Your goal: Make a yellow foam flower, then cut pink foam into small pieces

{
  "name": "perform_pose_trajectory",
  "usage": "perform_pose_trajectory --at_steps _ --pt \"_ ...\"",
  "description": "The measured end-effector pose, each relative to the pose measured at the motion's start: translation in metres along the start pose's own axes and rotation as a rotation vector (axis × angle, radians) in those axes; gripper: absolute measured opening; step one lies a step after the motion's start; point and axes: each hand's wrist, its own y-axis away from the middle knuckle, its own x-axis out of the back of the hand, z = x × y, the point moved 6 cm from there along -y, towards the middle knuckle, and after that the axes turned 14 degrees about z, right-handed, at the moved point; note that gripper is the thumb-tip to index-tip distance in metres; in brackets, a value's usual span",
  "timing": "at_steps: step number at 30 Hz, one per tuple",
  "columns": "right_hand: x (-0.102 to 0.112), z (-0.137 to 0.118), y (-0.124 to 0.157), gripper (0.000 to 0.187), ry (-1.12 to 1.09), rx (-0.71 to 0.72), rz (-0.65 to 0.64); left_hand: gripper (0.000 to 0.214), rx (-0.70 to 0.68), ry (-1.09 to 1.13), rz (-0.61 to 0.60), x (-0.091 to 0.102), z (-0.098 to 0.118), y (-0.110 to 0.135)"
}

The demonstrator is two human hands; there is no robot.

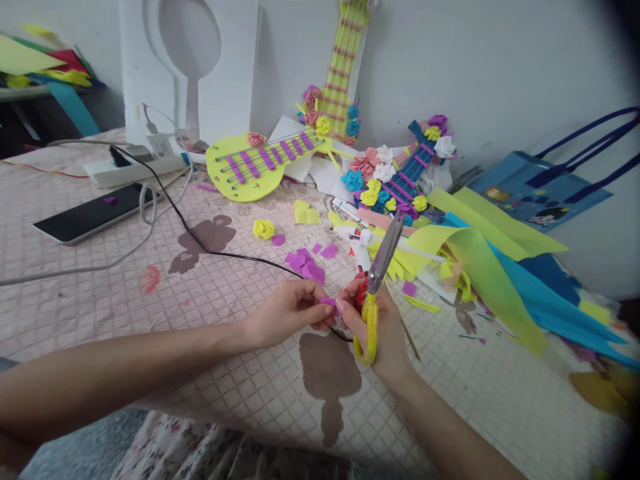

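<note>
Between the fingertips of both hands is a small purple paper piece (329,302). My left hand (293,310) pinches it from the left side. My right hand (383,327) also has its thumb and finger at the piece, while a pair of scissors (384,257) with yellow and red handles hangs on that hand, blades pointing up and away. Just beyond the hands lies a small pile of purple paper pieces (306,265). A yellow paper flower (264,229) sits farther left on the quilted cloth. Part of the right fingers is hidden behind the scissors' handles.
A yellow paper guitar (245,177) and a blue one with paper flowers (410,175) lie at the back. A black cable (240,256) runs under the hands. At left are a tablet-like device (95,213) and a power strip (133,170). Crepe-like sheets (500,287) and a blue bag (540,190) occupy the right.
</note>
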Motion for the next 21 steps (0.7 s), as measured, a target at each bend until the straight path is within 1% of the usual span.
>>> perform_pose_trajectory --at_steps 4,8,15,18,21 --pt "0.001 0.002 0.000 0.018 0.024 0.009 0.017 0.031 0.017 0.013 -0.010 0.000 -0.002 -0.001" --pt "0.000 0.002 0.000 0.016 0.040 0.027 0.004 0.031 0.059 0.004 -0.034 -0.002 -0.007 -0.001" --pt "0.000 -0.001 -0.001 0.014 0.077 0.071 0.002 0.033 0.055 0.035 -0.045 -0.004 -0.012 -0.002" --pt "0.001 0.001 -0.001 0.017 0.040 0.039 0.004 0.033 0.057 0.018 -0.026 -0.001 -0.010 -0.002" --pt "0.001 0.003 0.000 0.018 0.032 0.008 0.005 0.031 0.007 -0.024 0.017 0.002 -0.002 -0.002"
